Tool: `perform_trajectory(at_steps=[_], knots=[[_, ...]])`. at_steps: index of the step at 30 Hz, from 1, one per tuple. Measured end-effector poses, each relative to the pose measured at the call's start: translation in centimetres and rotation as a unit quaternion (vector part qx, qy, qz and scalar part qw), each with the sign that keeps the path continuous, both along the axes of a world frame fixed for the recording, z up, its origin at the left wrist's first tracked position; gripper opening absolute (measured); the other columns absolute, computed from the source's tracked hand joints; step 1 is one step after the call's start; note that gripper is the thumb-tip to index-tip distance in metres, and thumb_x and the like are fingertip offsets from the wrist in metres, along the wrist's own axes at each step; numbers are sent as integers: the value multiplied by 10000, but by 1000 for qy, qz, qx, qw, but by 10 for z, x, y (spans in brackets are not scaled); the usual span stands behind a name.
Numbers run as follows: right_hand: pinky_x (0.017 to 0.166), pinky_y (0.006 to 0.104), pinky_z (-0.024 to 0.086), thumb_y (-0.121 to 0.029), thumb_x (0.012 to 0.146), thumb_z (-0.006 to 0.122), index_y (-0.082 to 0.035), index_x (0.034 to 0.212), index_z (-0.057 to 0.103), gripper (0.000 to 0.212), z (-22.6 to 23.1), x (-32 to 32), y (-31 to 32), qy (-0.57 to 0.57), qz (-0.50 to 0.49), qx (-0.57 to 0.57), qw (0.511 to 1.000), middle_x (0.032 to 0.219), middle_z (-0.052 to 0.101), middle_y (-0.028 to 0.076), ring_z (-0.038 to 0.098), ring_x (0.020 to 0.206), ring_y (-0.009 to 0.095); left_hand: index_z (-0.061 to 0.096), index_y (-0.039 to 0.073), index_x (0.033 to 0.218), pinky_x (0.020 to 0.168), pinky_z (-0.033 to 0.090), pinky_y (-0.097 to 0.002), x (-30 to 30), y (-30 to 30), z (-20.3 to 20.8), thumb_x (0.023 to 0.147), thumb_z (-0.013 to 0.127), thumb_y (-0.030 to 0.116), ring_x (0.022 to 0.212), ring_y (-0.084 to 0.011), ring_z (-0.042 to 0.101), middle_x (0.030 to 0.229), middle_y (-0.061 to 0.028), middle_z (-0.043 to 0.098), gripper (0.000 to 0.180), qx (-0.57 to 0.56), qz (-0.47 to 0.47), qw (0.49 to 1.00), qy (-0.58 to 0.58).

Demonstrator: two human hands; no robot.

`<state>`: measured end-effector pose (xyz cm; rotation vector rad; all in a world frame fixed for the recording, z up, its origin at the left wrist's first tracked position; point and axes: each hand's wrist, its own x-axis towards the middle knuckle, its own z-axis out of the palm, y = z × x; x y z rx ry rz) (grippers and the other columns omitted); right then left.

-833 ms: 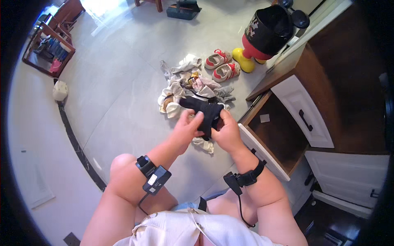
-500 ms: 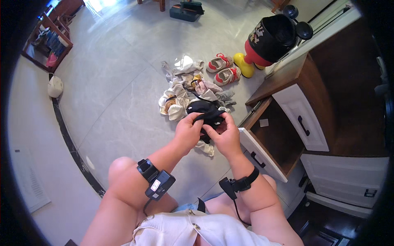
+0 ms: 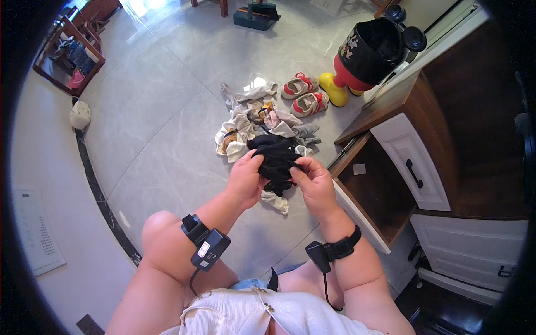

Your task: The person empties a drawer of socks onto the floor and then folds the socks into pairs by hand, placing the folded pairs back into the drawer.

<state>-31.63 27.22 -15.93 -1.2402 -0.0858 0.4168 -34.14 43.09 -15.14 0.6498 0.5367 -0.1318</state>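
Observation:
Between my two hands a black sock [image 3: 277,163] is stretched out sideways. My left hand [image 3: 243,180] pinches its left edge, thumb on top. My right hand [image 3: 317,187] grips the opposite edge with thumb and fingers. Just beyond and partly under it lies a loose pile of socks [image 3: 237,124] in white, grey, beige and pink on the tiled floor. More black fabric [image 3: 261,141] shows at the near side of that pile. A pale sock [image 3: 275,203] pokes out below the held one, and my hands hide part of what lies underneath.
A wooden drawer [image 3: 375,184] with a white front stands pulled out at my right. Red-and-beige shoes [image 3: 310,104] sit beyond the pile, beside a black, red and yellow bin [image 3: 363,61]. A dark dustpan [image 3: 255,18] is far off; a wall [image 3: 50,162] runs along the left.
My hands have moved apart, and the black sock, bunched before, is now spread wider between them. The pile and drawer stay as they were.

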Motion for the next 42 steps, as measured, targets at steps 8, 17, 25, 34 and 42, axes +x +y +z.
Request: perform_trajectory(at_steps=[8, 17, 25, 34, 42], knots=[[788, 278, 474, 1, 869, 583, -84, 929, 552, 109, 30, 1, -5, -211, 35, 9, 977, 992, 530, 58, 528, 917, 135, 511, 43, 1083, 775, 547, -370, 17, 14, 11, 896, 352, 45, 875, -212, 636, 1009, -114, 603, 245, 7, 53, 998, 27], [655, 303, 483, -161, 932, 515, -97, 961, 488, 76, 60, 30, -45, 4, -262, 200, 944, 783, 504, 30, 496, 646, 134, 492, 38, 1126, 743, 544, -337, 16, 33, 4, 880, 376, 51, 868, -188, 624, 1016, -91, 596, 273, 128, 113, 982, 75], [714, 336, 467, -207, 688, 782, -41, 941, 587, 361, 17, -5, 16, -260, -27, -287, 921, 855, 587, 110, 574, 772, 231, 515, 64, 1073, 779, 465, -277, 1, 2, -2, 800, 475, -30, 877, -129, 564, 972, -28, 582, 291, 176, -103, 974, -99], [782, 314, 475, 40, 647, 617, -24, 804, 543, 185, 2, 8, -1, -285, -104, -323, 897, 882, 655, 132, 631, 850, 260, 464, 102, 938, 653, 391, -196, -10, 0, 0, 808, 560, -12, 765, -41, 484, 858, 26, 522, 197, 105, -165, 966, -167], [655, 237, 452, 89, 658, 521, -56, 860, 608, 264, 20, -13, 2, 88, 44, -53, 994, 752, 560, -16, 530, 706, 91, 483, 77, 814, 575, 410, -288, -1, 2, -15, 643, 670, 42, 610, -147, 473, 664, -31, 500, 257, 655, -125, 740, -87]])
